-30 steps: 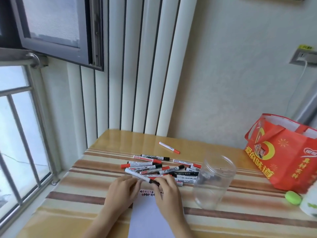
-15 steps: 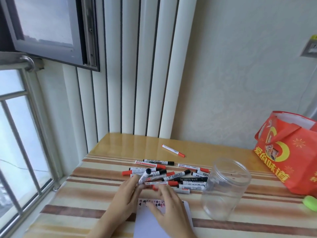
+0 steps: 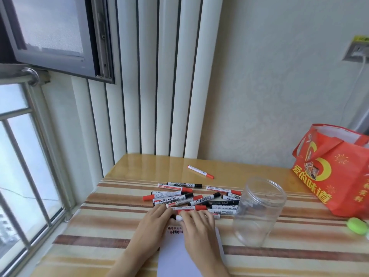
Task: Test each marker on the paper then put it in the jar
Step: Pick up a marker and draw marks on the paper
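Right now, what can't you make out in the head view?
- Marker between both hands: fingers hide most of it; cap state and each grip unclear.
- Paper: near edge cut off by frame; marks too small.
- Jar: contents unclear through the clear wall.
- Green object: cut off at right.

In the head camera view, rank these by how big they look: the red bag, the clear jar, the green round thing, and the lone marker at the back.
Largest to smallest as they appear:
1. red bag, though cut off at the frame edge
2. clear jar
3. lone marker and green round thing: unsure, since the marker is longer but thin and farther away, and the green thing is nearer.
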Available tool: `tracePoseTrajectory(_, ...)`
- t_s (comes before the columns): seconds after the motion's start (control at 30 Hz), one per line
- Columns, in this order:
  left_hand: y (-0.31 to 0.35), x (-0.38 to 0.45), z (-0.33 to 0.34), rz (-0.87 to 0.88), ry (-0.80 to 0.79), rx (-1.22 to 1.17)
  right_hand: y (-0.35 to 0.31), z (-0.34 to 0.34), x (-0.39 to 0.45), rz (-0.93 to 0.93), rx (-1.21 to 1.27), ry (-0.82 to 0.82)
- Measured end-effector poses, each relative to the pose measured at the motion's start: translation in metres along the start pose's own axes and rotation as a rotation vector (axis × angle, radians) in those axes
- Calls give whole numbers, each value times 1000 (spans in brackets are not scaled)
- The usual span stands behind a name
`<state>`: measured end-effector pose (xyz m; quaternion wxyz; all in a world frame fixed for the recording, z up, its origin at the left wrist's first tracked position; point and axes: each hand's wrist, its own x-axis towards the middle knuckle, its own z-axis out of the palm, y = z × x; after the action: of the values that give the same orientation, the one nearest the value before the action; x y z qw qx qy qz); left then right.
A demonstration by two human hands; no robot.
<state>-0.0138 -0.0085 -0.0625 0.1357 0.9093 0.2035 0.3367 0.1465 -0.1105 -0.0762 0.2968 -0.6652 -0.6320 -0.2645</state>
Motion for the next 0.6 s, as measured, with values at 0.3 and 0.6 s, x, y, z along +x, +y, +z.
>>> tracePoseTrajectory(0.3,2,-2,0,71,-59,61,-7,-4,0,-75,1,-35)
tracePoseTrajectory(0.6,2,-3,-2,67,-28,70,-10,-9,3,-93,-64,-22)
